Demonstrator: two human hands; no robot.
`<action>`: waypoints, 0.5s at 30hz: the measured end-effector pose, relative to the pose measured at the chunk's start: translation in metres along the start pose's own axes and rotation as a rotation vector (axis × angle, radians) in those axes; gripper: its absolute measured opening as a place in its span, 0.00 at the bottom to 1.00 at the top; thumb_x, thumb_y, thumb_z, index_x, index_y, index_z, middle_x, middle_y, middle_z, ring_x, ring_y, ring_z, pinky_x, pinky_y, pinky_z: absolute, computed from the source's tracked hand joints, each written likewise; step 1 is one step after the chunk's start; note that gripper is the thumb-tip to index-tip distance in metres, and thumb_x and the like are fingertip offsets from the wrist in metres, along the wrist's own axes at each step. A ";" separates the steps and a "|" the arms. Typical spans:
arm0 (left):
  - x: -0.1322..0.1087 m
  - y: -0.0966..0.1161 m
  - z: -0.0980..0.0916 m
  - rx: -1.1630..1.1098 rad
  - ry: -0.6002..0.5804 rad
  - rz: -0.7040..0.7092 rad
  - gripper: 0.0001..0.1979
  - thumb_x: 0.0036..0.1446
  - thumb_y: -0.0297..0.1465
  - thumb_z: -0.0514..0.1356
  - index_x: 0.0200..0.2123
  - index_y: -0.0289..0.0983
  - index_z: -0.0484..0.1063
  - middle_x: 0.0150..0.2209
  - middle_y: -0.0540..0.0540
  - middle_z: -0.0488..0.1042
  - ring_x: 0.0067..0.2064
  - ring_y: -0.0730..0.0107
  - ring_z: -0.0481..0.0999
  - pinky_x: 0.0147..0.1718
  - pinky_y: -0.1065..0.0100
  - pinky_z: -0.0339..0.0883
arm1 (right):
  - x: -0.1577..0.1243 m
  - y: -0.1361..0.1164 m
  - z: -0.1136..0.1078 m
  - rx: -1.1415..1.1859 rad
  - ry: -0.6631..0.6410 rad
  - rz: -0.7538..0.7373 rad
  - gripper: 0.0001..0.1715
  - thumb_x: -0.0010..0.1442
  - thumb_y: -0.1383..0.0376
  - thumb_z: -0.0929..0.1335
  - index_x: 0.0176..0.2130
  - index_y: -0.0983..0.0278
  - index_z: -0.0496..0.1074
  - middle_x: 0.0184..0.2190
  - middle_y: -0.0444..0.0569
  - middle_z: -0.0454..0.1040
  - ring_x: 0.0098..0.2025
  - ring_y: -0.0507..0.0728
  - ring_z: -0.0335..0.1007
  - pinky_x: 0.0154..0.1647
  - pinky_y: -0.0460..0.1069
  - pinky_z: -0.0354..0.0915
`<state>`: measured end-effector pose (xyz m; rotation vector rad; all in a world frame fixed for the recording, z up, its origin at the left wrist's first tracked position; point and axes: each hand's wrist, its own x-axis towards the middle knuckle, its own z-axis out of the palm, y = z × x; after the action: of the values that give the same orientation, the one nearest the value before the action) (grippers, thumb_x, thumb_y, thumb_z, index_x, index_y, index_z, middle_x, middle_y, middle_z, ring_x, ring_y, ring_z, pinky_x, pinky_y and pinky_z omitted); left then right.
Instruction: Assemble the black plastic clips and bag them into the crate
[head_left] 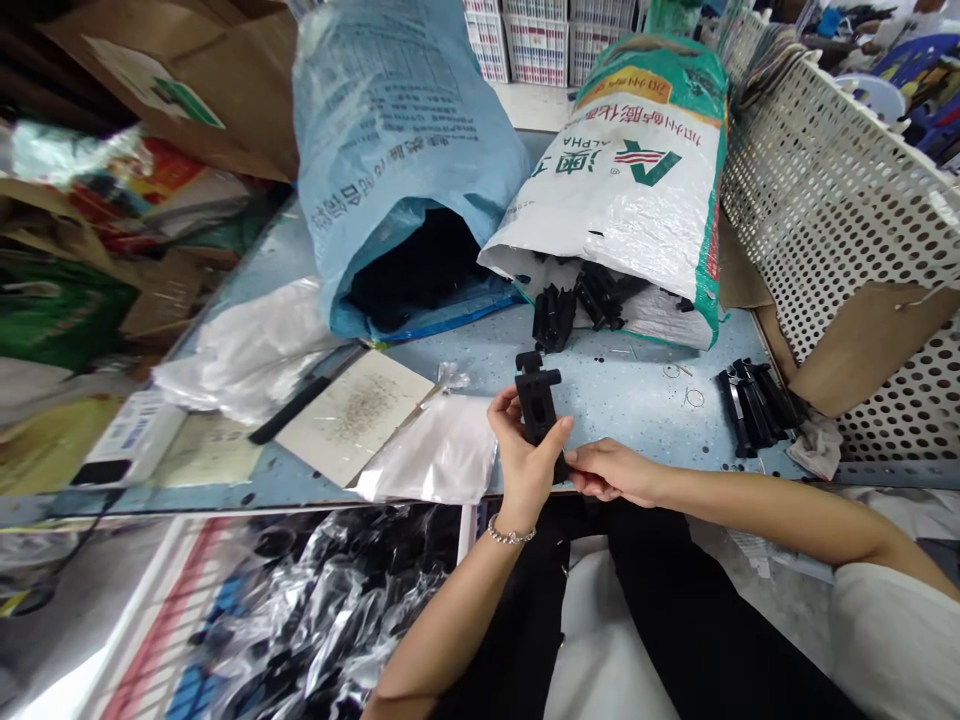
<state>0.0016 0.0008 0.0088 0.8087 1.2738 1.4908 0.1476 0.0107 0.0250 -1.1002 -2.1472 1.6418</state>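
A black plastic bracket [536, 400], with a short peg and a hooked top, stands upright in my left hand [519, 462]. My left fingers wrap round its body, thumb on the near side. At the bracket's lower end, my right hand [616, 472] is closed in a pinch; its fingertips touch or nearly touch the part, and what they grip is hidden. Similar black parts [553, 318] spill from the mouth of a white and green woven sack [600, 205]. Further black parts [754, 405] lie in a row on the table to the right.
A blue sack [409, 130] with dark contents lies open at the back. Clear plastic bags [435, 450] and a cream board [356, 415] are to the left on the blue table [630, 400]. A perforated plastic crate [840, 220] borders the right. Below left, a crate holds bagged black items [330, 600].
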 end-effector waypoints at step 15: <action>0.013 -0.036 -0.050 0.113 0.104 -0.178 0.20 0.60 0.43 0.59 0.52 0.42 0.65 0.51 0.43 0.76 0.52 0.62 0.77 0.51 0.62 0.70 | 0.049 0.007 -0.009 -0.700 0.080 -0.393 0.22 0.73 0.52 0.58 0.39 0.62 0.72 0.35 0.48 0.76 0.38 0.55 0.71 0.37 0.48 0.62</action>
<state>-0.0393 -0.0040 -0.0389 0.6779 1.4794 1.3419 0.1223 0.0511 0.0096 -0.7772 -2.7336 0.6743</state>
